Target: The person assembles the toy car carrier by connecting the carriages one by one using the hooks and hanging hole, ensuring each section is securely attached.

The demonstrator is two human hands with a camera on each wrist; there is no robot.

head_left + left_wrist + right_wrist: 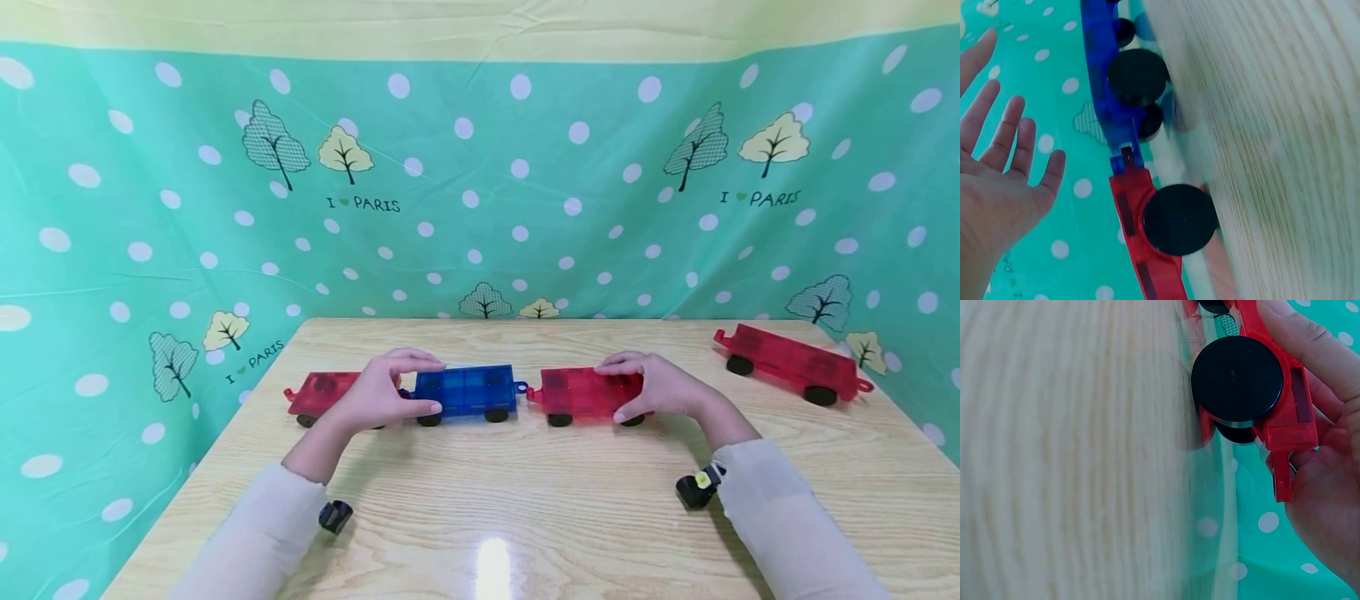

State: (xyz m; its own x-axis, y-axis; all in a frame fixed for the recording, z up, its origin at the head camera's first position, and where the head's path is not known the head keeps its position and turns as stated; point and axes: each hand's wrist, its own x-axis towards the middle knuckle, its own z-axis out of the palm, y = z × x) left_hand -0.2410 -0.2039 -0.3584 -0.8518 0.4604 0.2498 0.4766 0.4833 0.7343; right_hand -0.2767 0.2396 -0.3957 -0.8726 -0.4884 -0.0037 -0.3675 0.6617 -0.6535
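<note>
A red toy train wagon (322, 392) stands on the left, its end joined to a blue toy train wagon (468, 390) at the coupling (1127, 157). My left hand (378, 392) reaches over this joint, thumb by the near side of the blue wagon; in the left wrist view its fingers are spread and apart from the wagons. A second red wagon (573, 392) stands right of the blue one, and its hook overlaps the blue wagon's ring in the head view. My right hand (660, 387) grips that wagon's right end, thumb in front and fingers behind.
A third red wagon (795, 362) stands at an angle at the table's back right. The wood-grain table (525, 500) ends at a green dotted cloth (450, 183) behind. A small black device (697, 490) is at the right wrist, another (335, 516) at the left.
</note>
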